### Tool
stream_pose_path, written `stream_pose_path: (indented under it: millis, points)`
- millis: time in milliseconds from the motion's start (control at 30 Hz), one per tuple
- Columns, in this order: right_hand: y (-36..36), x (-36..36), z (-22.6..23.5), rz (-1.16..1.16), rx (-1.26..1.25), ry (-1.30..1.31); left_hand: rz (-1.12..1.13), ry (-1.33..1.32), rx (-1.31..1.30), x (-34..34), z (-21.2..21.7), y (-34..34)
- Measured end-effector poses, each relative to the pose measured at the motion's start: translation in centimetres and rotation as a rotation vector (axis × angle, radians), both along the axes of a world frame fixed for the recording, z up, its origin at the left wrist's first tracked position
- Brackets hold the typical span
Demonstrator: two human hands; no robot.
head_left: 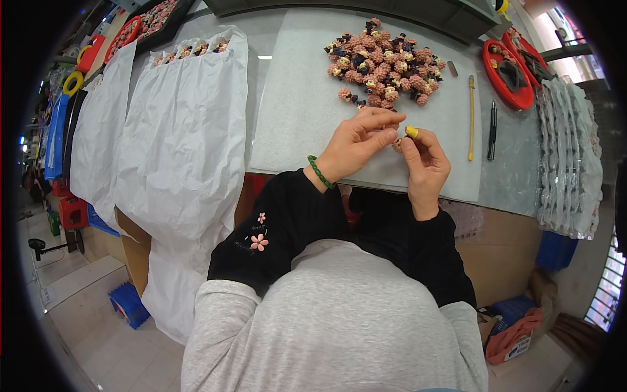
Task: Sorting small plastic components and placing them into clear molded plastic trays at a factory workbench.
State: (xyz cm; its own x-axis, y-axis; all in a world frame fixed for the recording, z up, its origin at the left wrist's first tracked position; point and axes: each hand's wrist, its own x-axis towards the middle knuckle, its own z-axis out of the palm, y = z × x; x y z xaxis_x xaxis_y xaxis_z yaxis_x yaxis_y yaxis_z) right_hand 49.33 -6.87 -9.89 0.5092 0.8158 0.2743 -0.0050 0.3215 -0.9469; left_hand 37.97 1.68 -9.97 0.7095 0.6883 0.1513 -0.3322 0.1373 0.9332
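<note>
While the right hand (428, 166) is pinching a small figurine (397, 145), axis unclear, the left hand (356, 142) is curving just left, grip indeterminable. Its pile (385, 65) is lying far.

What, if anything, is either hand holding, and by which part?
The right hand seems to pinch a small piece; which part, and whether the left hand also grips it, cannot be told.
</note>
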Motion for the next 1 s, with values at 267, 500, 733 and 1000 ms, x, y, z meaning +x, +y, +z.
stream_pose_path:
  millis: [267, 500, 733, 1000]
  points:
    - [-0.6, -1.7, -0.5, -0.049, -0.147, -0.133, -0.039, 0.074, 0.132, -3.0, 1.3, -0.6]
    - [-3.2, -5.0, 2.0, -0.036, -0.164, 0.118, 0.085, 0.048, 0.189, -6.1, 8.4, -1.0]
    - [-3.5, -6.7, 2.7, -0.007, -0.17, 0.087, 0.838, 0.271, 0.938, -14.3, 17.6, 12.0]
    - [-1.3, -6.9, 3.0, 0.008, -0.204, 0.107, 1.208, 1.082, 0.976, -34.2, 10.0, 24.2]
